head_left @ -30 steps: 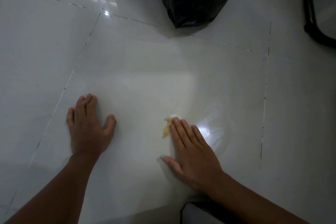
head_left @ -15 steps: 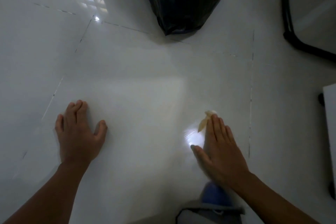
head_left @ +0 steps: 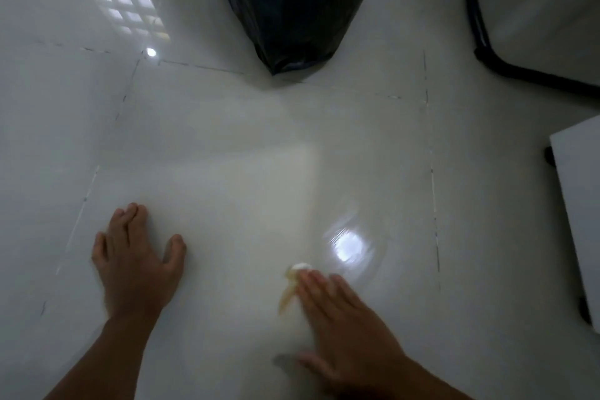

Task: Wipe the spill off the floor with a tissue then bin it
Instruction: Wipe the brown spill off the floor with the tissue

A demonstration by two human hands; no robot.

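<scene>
1. Right hand (head_left: 344, 325) is flat on the floor (head_left: 227, 146), fingers together and pressing the tissue (head_left: 290, 289) down; only a stained, yellowish edge pokes out at the fingertips. The hand is blurred, so it looks mid-wipe.
2. Left hand (head_left: 133, 260) is spread open, palm down on the tile, gripping nothing, bracing.
3. A wet sheen (head_left: 350, 247) glints just beyond the right fingertips. Risk: a soaked tissue may only smear that film wider instead of lifting it.
4. Pressed this thin, the tissue could tear or roll into shreds under the palm, leaving bits behind.
5. Glossy wet tile plus a braced left palm: a slip is possible if weight shifts.
6. The bin bag (head_left: 292, 3) sits well ahead; a dripping tissue carried there could trail drops, and a loose pinch could drop it short.
</scene>
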